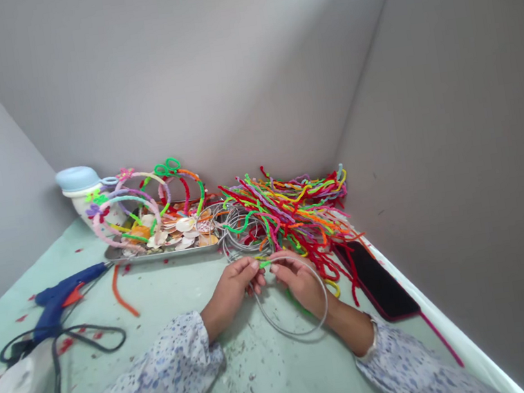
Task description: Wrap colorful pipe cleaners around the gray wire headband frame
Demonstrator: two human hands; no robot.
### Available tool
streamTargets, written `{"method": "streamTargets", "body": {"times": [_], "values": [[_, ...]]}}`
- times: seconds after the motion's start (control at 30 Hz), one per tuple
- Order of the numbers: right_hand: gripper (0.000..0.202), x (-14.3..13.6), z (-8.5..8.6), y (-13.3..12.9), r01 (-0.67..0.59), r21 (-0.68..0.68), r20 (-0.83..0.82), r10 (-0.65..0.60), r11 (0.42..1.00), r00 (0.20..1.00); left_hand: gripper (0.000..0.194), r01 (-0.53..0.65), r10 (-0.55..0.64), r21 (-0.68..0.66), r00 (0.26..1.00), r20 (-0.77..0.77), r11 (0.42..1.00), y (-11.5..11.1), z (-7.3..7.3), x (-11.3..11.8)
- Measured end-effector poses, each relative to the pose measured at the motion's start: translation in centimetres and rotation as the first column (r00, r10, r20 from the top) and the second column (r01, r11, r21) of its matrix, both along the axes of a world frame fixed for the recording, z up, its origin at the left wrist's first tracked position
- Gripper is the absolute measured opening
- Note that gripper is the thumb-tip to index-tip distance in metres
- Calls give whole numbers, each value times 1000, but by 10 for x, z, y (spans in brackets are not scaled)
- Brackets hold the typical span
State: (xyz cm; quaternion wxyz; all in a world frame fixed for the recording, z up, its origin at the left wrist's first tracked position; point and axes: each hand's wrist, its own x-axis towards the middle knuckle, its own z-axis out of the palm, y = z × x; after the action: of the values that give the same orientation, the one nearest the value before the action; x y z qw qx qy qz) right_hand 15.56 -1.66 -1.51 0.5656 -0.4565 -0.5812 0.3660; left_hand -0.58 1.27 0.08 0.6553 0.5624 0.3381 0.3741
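Close together at the middle of the table, both my hands work on one thin grey wire headband hoop (295,333). My left hand (235,286) pinches it at the upper left. My right hand (300,280) grips it just across, thumb and fingers closed. A bit of bright green pipe cleaner (264,264) shows between the fingertips, against the wire. More green hangs below my right hand, partly hidden by it. The hoop's round loop hangs down in front of my right wrist. Just beyond my hands lies a bundle of bare wire hoops (242,232).
A heap of coloured pipe cleaners (293,208) lies behind my right hand. A metal tray (167,254) holds shells and finished colourful headbands (139,204). At left are a blue glue gun (56,297) with cord and a white bottle (90,201). A dark phone (378,281) lies at right.
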Motion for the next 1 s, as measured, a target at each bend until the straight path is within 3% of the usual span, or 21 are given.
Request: {"method": "streamTargets", "body": {"times": [0.23, 0.47, 1.0], "values": [[14, -1, -3, 0, -28, 70, 36, 26, 997, 999, 33, 13, -13, 12, 1000, 14, 1000, 0, -1, 2], [15, -2, 1, -1, 15, 125, 130, -31, 992, 991, 37, -3, 3, 2, 1000, 25, 1000, 0, 0, 3], [18, -2, -4, 0, 47, 29, 99, -50, 998, 994, 37, 45, -45, -16, 999, -10, 999, 2, 1, 2]]}}
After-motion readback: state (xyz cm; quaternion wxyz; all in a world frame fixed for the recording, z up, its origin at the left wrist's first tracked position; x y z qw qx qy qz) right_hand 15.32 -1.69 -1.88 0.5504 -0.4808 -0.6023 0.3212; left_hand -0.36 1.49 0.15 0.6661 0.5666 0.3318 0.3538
